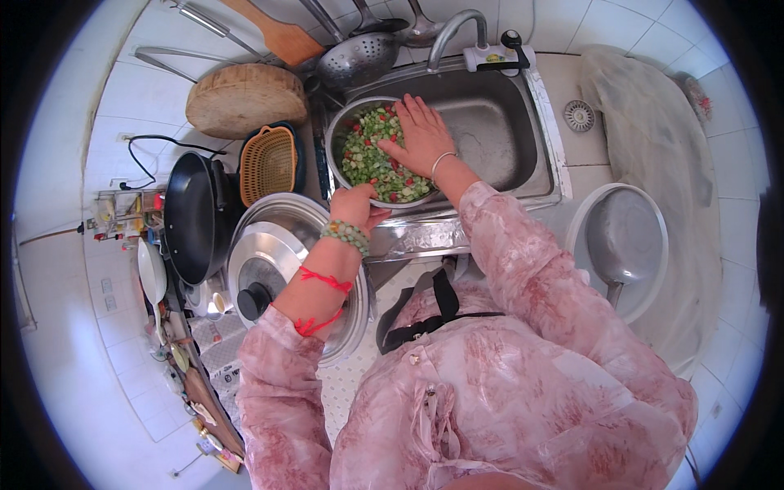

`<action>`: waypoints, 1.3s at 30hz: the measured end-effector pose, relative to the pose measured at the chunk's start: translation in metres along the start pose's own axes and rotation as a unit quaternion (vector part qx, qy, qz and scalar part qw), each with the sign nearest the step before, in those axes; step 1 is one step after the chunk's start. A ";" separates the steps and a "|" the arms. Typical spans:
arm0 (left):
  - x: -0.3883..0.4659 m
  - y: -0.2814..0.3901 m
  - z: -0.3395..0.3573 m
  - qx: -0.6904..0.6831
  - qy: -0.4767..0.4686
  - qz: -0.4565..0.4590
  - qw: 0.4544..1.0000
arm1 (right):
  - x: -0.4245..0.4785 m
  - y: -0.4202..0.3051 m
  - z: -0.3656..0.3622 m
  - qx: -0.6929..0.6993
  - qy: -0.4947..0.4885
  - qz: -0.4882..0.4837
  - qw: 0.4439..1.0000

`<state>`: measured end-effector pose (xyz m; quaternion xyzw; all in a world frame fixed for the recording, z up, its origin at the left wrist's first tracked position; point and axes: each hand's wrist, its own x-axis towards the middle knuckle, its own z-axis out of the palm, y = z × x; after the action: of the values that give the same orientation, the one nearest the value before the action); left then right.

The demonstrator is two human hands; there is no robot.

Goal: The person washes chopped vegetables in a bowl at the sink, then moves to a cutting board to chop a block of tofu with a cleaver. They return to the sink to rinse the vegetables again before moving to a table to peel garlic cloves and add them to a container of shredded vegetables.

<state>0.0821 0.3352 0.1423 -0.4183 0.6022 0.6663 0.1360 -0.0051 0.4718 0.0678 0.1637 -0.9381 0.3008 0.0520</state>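
A round metal bowl [331, 147] rests over the left side of the steel sink [493, 128]. Finely chopped green vegetable pieces mixed with red bits [373, 150] fill much of it. My left hand [356, 207] grips the bowl's near rim, thumb on the inner side and fingers outside. Over the bowl's right side lies my right hand [422, 138], palm down with fingers apart and the thumb stretched across the vegetables. Its fingertips reach the far right rim. Whether its palm presses on the pieces is hidden.
A curved faucet [456, 27] rises behind the sink. At left stand a round wooden chopping board [245, 101], a yellow plastic basket [268, 164], a black wok [195, 217] and a metal lid [269, 242]. A white bucket [658, 245] with a metal ladle [625, 233] is at right.
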 end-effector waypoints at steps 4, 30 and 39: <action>-0.001 0.006 -0.004 0.023 -0.008 0.010 1.000 | 0.000 -0.005 0.000 0.012 0.004 0.009 1.000; -0.013 0.037 -0.008 0.143 0.010 0.032 0.989 | -0.002 -0.021 0.013 0.089 0.053 0.058 0.993; -0.021 0.053 -0.006 0.242 0.069 0.038 0.967 | -0.005 -0.031 0.017 0.132 0.058 0.110 0.983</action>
<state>0.0610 0.3241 0.1940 -0.3945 0.7689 0.4749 0.1662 0.0100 0.4389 0.0699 0.0470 -0.8979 0.4348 0.0507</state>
